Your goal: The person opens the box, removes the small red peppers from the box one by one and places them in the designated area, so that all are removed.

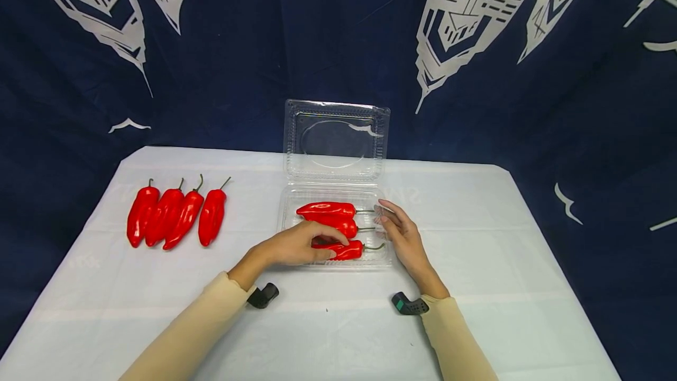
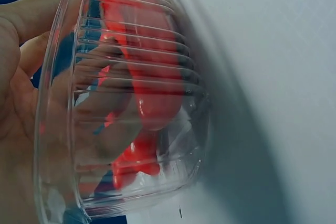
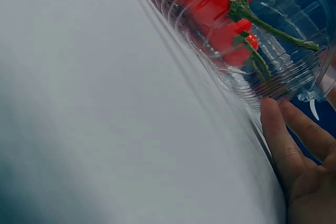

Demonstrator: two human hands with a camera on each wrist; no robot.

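Note:
A clear plastic clamshell container [image 1: 383,260] stands with its lid [image 1: 338,163] raised. Three red peppers lie across its base, stems to the right: a back pepper [image 1: 325,209], a middle pepper [image 1: 342,226] and a front pepper [image 1: 349,250]. My left hand [image 1: 298,244] reaches over the near left rim and grips the front pepper between thumb and fingers; in the left wrist view, the clear wall [image 2: 131,145] partly blurs those fingers. At the container's right end, my right hand [image 1: 407,246] touches the wall with its fingertips [image 3: 270,108], fingers mostly straight, near the green stems [image 3: 278,32].
Several more red peppers, among them a separate one [image 1: 213,216], lie at the left of the white-covered table [image 1: 476,222], stems pointing away. A dark blue cloth [image 1: 338,46] with white building prints hangs behind the table. Both wrists carry small dark devices [image 1: 409,304].

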